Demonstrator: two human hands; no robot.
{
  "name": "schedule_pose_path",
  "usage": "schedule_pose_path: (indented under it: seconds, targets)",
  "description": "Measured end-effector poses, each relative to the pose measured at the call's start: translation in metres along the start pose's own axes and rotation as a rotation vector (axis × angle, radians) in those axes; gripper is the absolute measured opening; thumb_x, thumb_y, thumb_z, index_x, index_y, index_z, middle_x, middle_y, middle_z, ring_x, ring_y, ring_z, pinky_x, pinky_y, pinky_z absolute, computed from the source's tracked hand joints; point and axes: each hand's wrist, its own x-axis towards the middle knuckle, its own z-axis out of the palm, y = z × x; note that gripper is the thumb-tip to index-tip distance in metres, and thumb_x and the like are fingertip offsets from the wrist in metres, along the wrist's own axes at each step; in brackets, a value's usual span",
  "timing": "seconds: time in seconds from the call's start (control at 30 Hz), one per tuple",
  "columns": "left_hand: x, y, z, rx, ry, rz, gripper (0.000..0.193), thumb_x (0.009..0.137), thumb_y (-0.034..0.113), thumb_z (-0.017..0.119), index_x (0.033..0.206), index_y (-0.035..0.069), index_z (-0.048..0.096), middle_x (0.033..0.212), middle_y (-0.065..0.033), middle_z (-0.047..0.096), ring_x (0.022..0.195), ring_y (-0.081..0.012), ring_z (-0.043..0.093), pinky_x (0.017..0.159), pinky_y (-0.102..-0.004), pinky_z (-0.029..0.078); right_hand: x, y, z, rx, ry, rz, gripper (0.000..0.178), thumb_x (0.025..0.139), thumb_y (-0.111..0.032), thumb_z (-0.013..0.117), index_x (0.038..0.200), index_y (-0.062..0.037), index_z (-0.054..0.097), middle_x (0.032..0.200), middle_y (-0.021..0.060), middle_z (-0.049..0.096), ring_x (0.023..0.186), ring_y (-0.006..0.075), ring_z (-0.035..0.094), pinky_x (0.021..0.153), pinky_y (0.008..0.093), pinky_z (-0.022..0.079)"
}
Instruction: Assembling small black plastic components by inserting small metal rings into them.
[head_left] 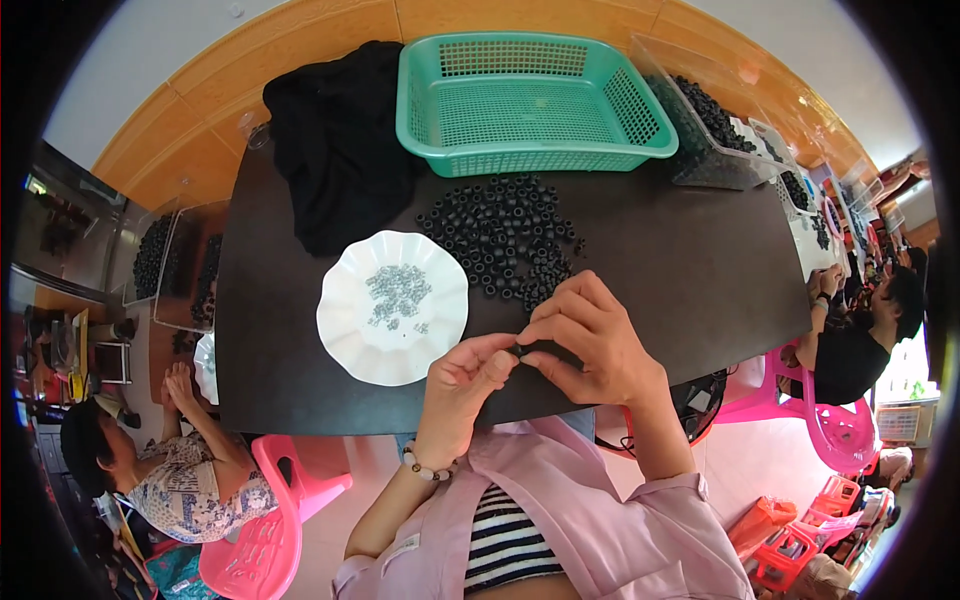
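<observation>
A small black piece is pinched between my two hands above the near edge of the dark table. My left hand grips it with thumb and forefinger, the other fingers curled. From the other side, my right hand closes thumb and fingertips on it; fingers partly hide the piece. Beyond my hands lies a loose heap of short black rings. To its left stands a white plate with a scalloped rim, holding a heap of tiny clear pieces.
A green plastic basket stands at the table's back, with a black cloth to its left. At the back right is a clear bin of black parts. People sit on pink chairs at both sides.
</observation>
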Motion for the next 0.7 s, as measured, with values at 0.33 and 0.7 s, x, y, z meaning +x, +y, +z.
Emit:
schedule_pose_path:
  seconds: [0.33, 0.7]
  targets:
    - [-0.002, -0.012, -0.012, -0.258, -0.079, -0.102, 0.028, 0.094, 0.025, 0.063, 0.112, 0.003, 0.064, 0.099, -0.0005, 0.065, 0.081, -0.0069, 0.056, 0.076, -0.0218, 0.046, 0.003, -0.006, 0.016, 0.041, -0.050, -0.018, 0.033, 0.065, -0.012, 0.078, 0.096, -0.0109, 0.067, 0.093, 0.0025, 0.063, 0.086, 0.0254, 0.052, 0.077, 0.0358, 0.045]
    - [-0.005, -0.019, -0.016, -0.559, -0.222, -0.223, 0.025, 0.097, 0.027, 0.058, 0.111, 0.008, 0.064, 0.110, -0.0003, 0.064, 0.089, -0.0063, 0.057, 0.080, -0.0259, 0.046, 0.000, -0.006, 0.021, 0.240, -0.051, 0.046, 0.032, 0.066, -0.010, 0.078, 0.097, -0.0099, 0.069, 0.099, 0.0027, 0.064, 0.090, 0.0243, 0.051, 0.081, 0.0343, 0.043]
